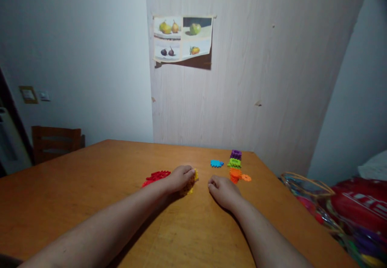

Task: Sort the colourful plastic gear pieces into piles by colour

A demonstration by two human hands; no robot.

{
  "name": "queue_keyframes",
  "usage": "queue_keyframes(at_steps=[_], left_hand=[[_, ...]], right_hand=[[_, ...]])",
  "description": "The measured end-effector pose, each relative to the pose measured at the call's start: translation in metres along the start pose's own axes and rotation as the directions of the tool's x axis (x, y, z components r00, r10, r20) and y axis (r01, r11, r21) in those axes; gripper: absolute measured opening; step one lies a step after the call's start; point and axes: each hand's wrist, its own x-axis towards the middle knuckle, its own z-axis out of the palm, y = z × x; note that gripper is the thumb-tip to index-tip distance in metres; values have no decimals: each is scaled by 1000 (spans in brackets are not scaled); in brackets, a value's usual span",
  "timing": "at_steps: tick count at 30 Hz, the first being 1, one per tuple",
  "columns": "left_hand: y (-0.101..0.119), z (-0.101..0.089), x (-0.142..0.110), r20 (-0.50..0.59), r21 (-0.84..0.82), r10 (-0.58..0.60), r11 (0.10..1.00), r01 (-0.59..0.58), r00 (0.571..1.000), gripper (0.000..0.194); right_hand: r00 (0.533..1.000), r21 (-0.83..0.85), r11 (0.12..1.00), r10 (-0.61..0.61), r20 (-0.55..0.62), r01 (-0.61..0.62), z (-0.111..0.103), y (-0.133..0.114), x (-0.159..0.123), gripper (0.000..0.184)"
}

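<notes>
My left hand [182, 177] is closed over yellow toothed plastic pieces [196, 174], which look like toy gears; most of them are hidden under the palm. Beside its wrist, on the left, lies a cluster of red plastic pieces [157, 176]. My right hand [223, 191] rests on the table with its fingers curled in. Whether anything is inside those fingers cannot be seen. Just beyond the right hand are orange toothed pieces [235, 174], with a round orange one [246, 177] at their side.
Farther back stand a blue toothed piece [216, 163], green pieces [234, 163] and purple pieces [236, 154]. All lie on the wooden table [90, 187]. Past its right edge are a red bag [363, 201] and assorted clutter. A wooden chair [56, 132] stands at the left, by the wall.
</notes>
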Motion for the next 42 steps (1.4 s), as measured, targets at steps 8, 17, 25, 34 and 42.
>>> queue_keyframes(at_steps=[8, 17, 25, 34, 42], left_hand=[[-20, 3, 24, -65, -145, -258, 958, 246, 964, 23], [-15, 10, 49, -142, -188, -270, 952, 242, 952, 20], [-6, 23, 68, -16, -197, -269, 945, 261, 963, 29], [-3, 42, 76, -13, -85, -188, 979, 187, 982, 21], [0, 26, 57, 146, 274, 18, 960, -58, 989, 28]], right_hand=[[1000, -4, 1000, 0, -6, 0, -3, -2, -2, 18], [1000, -8, 1000, 7, 0, -7, -1, -1, -1, 20], [1000, -11, 1000, 26, 0, -26, -2, -2, -1, 19], [972, 43, 985, 174, -160, -169, -6, 1, 4, 20], [898, 210, 949, 295, -327, -236, -10, 12, 11, 24]])
